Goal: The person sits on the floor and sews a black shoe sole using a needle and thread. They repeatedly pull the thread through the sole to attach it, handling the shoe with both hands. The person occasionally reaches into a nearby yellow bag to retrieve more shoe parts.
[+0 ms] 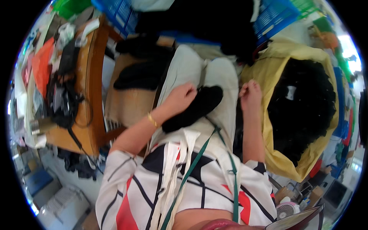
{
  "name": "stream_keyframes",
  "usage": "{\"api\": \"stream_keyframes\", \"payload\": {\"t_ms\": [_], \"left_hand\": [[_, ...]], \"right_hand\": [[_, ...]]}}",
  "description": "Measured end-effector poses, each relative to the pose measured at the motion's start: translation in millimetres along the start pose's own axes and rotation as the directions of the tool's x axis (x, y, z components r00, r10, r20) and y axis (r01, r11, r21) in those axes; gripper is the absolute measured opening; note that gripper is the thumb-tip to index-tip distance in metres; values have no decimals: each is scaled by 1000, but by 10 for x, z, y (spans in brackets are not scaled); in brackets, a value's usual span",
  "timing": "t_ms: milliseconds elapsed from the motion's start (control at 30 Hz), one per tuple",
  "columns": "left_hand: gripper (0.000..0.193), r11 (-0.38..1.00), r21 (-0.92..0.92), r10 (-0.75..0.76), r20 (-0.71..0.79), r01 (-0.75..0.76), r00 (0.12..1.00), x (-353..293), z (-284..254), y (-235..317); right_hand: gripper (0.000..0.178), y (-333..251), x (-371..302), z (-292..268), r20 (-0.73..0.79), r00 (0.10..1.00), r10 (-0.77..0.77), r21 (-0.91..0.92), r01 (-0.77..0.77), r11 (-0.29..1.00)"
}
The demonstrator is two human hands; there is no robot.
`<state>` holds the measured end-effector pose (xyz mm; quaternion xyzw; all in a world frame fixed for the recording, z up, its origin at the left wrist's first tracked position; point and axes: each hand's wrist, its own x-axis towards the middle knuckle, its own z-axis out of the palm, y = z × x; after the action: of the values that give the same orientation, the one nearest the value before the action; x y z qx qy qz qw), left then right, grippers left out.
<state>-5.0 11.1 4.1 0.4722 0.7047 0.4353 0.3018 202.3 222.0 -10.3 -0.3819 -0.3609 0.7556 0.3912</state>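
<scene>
A soft black piece shaped like a sock (195, 110) lies slantwise across my lap on pale cloth (220, 78). My left hand (181, 98) is closed at its upper left edge, fingers curled; whatever they may pinch is too small to see. Off to the right, between my knee and the yellow bag, my right hand (251, 94) is raised and apart from the black piece. Its fingers are bent together, and I cannot make out anything between them. More black pieces (138, 74) of similar shape rest on a cardboard surface (126, 103) to my left.
Close on my right stands an open yellow bag (274, 73) filled with black items (303, 111). Ahead is a blue crate (274, 21) with black material (199, 19). A wooden table (90, 73) at my left carries cloth scraps and a dark device with a cable.
</scene>
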Motion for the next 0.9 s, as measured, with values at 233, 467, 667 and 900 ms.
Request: {"api": "stream_keyframes", "payload": {"t_ms": [233, 467, 667, 900], "left_hand": [[11, 861, 439, 327, -91, -257, 941, 80, 121, 188], [12, 744, 566, 401, 45, -354, 915, 185, 201, 213], [13, 655, 616, 533, 36, -438, 846, 169, 334, 318], [8, 659, 631, 460, 93, -410, 883, 150, 358, 222]], "right_hand": [[7, -90, -92, 73, 63, 998, -13, 0, 13, 1000], [10, -546, -466, 438, 273, 952, -138, -146, 182, 972], [9, -783, -613, 582, 368, 905, -213, -289, 329, 899], [6, -1526, -640, 514, 201, 863, -463, 2, 472, 881]]}}
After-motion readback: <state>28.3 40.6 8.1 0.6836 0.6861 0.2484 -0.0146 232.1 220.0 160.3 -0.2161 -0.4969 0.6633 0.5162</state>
